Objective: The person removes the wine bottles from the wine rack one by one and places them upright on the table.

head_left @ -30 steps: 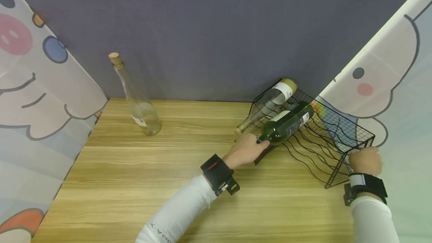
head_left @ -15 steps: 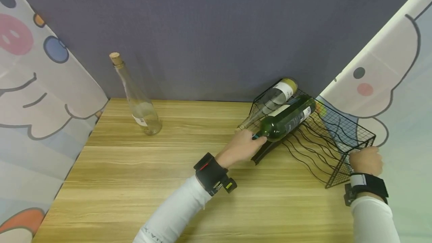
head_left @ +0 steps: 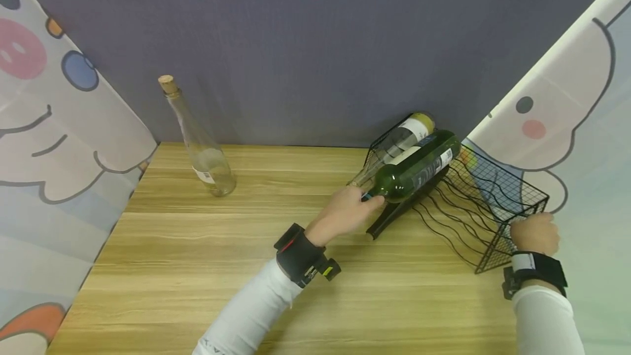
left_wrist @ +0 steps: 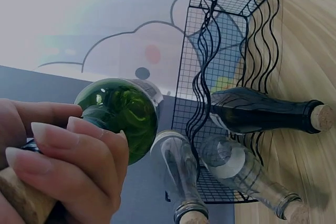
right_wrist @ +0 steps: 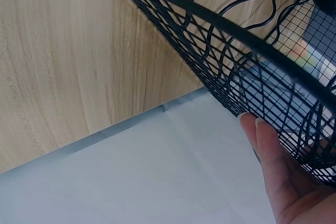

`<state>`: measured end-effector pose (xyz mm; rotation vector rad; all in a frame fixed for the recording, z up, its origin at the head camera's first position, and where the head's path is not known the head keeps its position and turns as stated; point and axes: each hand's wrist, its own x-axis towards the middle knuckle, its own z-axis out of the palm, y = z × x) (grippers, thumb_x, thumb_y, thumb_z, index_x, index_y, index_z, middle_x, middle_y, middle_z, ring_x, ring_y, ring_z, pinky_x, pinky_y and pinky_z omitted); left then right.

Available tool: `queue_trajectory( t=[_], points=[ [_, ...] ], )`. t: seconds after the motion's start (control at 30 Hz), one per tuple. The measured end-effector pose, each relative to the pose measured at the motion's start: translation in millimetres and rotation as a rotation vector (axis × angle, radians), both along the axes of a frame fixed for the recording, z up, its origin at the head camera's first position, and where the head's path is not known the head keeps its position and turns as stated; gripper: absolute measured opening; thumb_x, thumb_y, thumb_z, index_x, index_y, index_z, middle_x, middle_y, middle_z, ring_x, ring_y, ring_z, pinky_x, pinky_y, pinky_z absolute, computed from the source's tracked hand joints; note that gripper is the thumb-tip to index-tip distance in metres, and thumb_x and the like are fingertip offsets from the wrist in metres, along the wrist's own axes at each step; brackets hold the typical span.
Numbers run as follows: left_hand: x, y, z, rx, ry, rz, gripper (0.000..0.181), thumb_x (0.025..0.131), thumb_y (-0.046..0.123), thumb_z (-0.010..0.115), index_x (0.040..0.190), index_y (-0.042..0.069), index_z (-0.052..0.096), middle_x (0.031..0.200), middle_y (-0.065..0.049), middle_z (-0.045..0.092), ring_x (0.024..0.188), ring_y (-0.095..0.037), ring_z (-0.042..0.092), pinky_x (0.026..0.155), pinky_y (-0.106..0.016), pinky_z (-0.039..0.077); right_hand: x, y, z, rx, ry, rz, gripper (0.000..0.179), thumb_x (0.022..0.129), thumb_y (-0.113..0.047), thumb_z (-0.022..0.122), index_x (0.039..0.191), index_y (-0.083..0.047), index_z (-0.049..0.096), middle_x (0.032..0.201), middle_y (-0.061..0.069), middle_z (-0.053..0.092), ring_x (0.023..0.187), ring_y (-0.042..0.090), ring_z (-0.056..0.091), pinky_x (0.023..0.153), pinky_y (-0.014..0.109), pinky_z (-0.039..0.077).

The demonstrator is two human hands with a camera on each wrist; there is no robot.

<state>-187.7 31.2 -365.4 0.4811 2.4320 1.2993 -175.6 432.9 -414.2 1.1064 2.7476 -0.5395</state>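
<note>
My left hand (head_left: pixel 347 212) grips a green glass bottle (head_left: pixel 419 169) by its neck. In the left wrist view, fingers curl round the neck below a cork (left_wrist: pixel 23 195). The bottle hangs tilted over the left part of a black wire wine rack (head_left: pixel 547 198), its base pointing away. My right hand (head_left: pixel 534 234) holds the rack's near right end; the right wrist view shows its fingers (right_wrist: pixel 270 148) against the mesh. Corked bottles lie in the rack: a dark one (left_wrist: pixel 257 111), a clear one (left_wrist: pixel 178 174) and another clear one (left_wrist: pixel 236 169). The held bottle partly hides them in the head view.
A clear corked bottle (head_left: pixel 209 160) stands upright at the table's back left. The wooden table (head_left: pixel 296 174) meets a grey panel (head_left: pixel 296 59) behind. A cartoon-printed sheet (head_left: pixel 557 125) borders the right side, close to the rack.
My left hand has drawn back to the left and slightly away from me, and the green bottle has shifted up in the head view. The right hand and rack stay put.
</note>
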Motion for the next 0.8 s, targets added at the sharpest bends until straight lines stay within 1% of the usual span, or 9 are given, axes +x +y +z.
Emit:
queue_trajectory(
  t=[0.23, 0.37, 0.5, 0.6, 0.7, 0.8],
  points=[
    [0.6, -11.4, 3.3, 0.001, -0.023, 0.02, 0.046, 0.101, 0.041, 0.052, 0.063, 0.019, 0.039, 0.053, 0.008, 0.032, 0.045, -0.008, 0.03, 0.044, -0.022, 0.028, -3.3, -2, -0.5, 0.021, -0.008, -0.012, 0.069, 0.096, -0.021, 0.037, 0.139, 0.028, 0.013, 0.127, 0.054, 0.037, 0.114, 0.064, 0.045, 0.085, 0.062, 0.049],
    [0.6, -21.6, 7.9, 0.001, -0.018, 0.036, 0.043, 0.1, 0.041, 0.052, 0.065, 0.018, 0.043, 0.054, 0.007, 0.033, 0.046, -0.009, 0.03, 0.045, -0.023, 0.027, -4.4, -1, -0.2, 0.021, -0.007, -0.012, 0.069, 0.096, -0.021, 0.036, 0.139, 0.027, 0.013, 0.129, 0.054, 0.036, 0.116, 0.065, 0.044, 0.086, 0.063, 0.048],
    [0.3, -28.6, 10.6, 0.01, -0.016, 0.056, 0.045, 0.1, 0.039, 0.054, 0.062, 0.017, 0.043, 0.053, 0.006, 0.04, 0.045, -0.009, 0.035, 0.045, -0.023, 0.029, -4.0, 1, 1.1, 0.017, -0.011, -0.009, 0.069, 0.096, -0.021, 0.036, 0.139, 0.027, 0.013, 0.131, 0.054, 0.035, 0.117, 0.065, 0.043, 0.088, 0.063, 0.047],
    [-0.1, -32.4, 11.2, 0.013, -0.013, 0.062, 0.044, 0.1, 0.039, 0.053, 0.063, 0.017, 0.044, 0.055, 0.005, 0.045, 0.047, -0.009, 0.038, 0.046, -0.023, 0.03, -2.9, 0, 1.1, 0.024, -0.018, -0.01, 0.07, 0.096, -0.022, 0.037, 0.139, 0.027, 0.012, 0.13, 0.054, 0.035, 0.117, 0.064, 0.043, 0.087, 0.062, 0.048],
    [-0.1, -37.0, 11.7, 0.024, -0.006, 0.074, 0.043, 0.099, 0.041, 0.053, 0.065, 0.017, 0.049, 0.059, 0.005, 0.05, 0.048, -0.01, 0.036, 0.047, -0.024, 0.029, -2.2, -1, 0.1, 0.031, -0.022, -0.013, 0.071, 0.097, -0.021, 0.038, 0.14, 0.027, 0.011, 0.129, 0.054, 0.036, 0.116, 0.064, 0.044, 0.087, 0.062, 0.048],
    [-0.2, -42.3, 12.9, 0.029, 0.007, 0.09, 0.042, 0.098, 0.042, 0.054, 0.065, 0.016, 0.051, 0.059, 0.006, 0.046, 0.048, -0.01, 0.032, 0.047, -0.024, 0.027, -2.0, -1, -0.8, 0.032, -0.014, -0.018, 0.07, 0.096, -0.021, 0.039, 0.139, 0.027, 0.013, 0.129, 0.054, 0.036, 0.116, 0.064, 0.044, 0.086, 0.062, 0.048]
  ],
)
